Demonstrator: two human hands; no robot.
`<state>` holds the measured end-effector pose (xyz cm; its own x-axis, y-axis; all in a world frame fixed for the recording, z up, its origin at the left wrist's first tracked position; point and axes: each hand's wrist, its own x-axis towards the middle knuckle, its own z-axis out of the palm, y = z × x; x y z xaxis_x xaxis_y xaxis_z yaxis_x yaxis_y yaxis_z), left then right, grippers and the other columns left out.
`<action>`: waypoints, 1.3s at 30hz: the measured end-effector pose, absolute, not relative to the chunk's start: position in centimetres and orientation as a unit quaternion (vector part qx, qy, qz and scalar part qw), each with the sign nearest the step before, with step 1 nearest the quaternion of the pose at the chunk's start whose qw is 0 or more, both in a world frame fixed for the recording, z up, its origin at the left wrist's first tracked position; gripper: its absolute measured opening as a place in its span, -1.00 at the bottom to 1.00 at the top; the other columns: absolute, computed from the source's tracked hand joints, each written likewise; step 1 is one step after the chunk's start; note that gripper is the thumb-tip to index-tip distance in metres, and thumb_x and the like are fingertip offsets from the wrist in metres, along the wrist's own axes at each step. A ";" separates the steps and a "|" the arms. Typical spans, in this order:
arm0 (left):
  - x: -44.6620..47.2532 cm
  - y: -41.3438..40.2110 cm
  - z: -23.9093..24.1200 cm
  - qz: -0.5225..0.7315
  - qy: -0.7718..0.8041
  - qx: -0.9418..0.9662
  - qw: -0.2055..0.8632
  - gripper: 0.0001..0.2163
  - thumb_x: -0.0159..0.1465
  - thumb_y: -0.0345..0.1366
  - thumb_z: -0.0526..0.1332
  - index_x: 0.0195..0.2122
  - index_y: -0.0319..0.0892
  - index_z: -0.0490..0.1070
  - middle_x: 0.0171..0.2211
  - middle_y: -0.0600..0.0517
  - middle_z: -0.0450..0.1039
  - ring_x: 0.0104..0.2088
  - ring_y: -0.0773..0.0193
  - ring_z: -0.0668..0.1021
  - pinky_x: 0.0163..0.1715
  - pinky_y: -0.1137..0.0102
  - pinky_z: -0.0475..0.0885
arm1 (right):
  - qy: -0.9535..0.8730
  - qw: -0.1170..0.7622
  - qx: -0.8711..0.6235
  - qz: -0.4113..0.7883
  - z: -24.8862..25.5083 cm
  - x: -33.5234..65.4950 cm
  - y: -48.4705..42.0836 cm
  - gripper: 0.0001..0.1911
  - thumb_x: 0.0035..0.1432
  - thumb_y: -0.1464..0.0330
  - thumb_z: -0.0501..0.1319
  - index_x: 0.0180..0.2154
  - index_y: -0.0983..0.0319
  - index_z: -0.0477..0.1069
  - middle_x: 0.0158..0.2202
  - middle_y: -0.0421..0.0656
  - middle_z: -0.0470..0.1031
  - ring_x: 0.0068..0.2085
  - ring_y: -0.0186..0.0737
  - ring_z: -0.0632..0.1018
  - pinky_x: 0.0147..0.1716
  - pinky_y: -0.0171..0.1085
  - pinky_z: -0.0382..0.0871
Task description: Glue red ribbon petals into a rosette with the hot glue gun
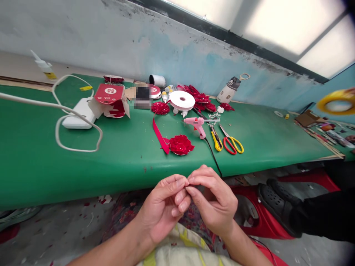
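My left hand [168, 203] and my right hand [213, 199] meet over my lap, just off the front edge of the green table [133, 166]. Thumb and fingertips of both are pinched together at one spot; whatever is between them is too small or hidden to make out. Closest to them on the table lies a red fabric flower [181, 145], with a red ribbon [160, 135] trailing from beside it. Behind it rests a pink glue gun [197, 125]. A yellow utility knife [216, 140] and scissors [232, 142] with red and yellow handles lie to the right.
A white ribbon spool [182, 101] stands before more red flowers [199, 98]. Toward the left are a red box [109, 96] and a white power strip [80, 113] with a looping cable. A bottle [229, 89] stands by the wall. Another person's shoe [274, 201] rests on a red stool [257, 210].
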<state>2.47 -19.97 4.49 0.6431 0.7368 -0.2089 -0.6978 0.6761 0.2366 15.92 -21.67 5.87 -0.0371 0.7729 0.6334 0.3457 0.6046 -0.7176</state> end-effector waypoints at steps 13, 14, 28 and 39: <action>2.4 -20.0 4.7 0.402 0.175 0.089 0.894 -0.85 0.19 -0.42 0.27 -0.53 -0.29 0.46 -0.71 0.13 0.24 -0.71 0.51 0.32 -0.72 0.64 0.12 | -0.671 0.583 -0.419 0.184 5.6 15.5 -22.0 -0.74 0.08 0.67 0.23 -0.25 0.24 0.45 -0.36 -0.18 0.48 -0.33 -0.26 0.51 -0.13 -0.11 0.37; 2.4 -20.0 4.7 0.403 0.177 0.092 0.893 -0.85 0.19 -0.42 0.27 -0.53 -0.29 0.46 -0.71 0.13 0.24 -0.71 0.51 0.32 -0.72 0.64 0.12 | -0.670 0.583 -0.421 0.184 5.6 15.5 -22.0 -0.74 0.08 0.67 0.24 -0.24 0.24 0.45 -0.36 -0.18 0.48 -0.32 -0.26 0.51 -0.11 -0.10 0.36; 2.3 -19.9 4.7 0.410 0.216 0.113 0.879 -0.83 0.17 -0.43 0.29 -0.56 -0.28 0.42 -0.70 0.12 0.27 -0.69 0.51 0.35 -0.69 0.63 0.15 | -0.700 0.540 -0.421 0.203 5.7 16.0 -21.6 -0.79 0.12 0.65 0.19 -0.27 0.25 0.38 -0.39 -0.18 0.41 -0.34 -0.28 0.44 -0.10 -0.08 0.34; 2.4 -19.8 5.0 0.415 0.214 0.099 0.879 -0.84 0.16 -0.43 0.29 -0.56 -0.29 0.42 -0.70 0.12 0.27 -0.70 0.51 0.34 -0.69 0.63 0.15 | -0.686 0.566 -0.420 0.183 5.1 15.7 -21.4 -0.75 0.12 0.64 0.20 -0.20 0.24 0.38 -0.33 -0.16 0.42 -0.28 -0.24 0.47 -0.08 -0.07 0.32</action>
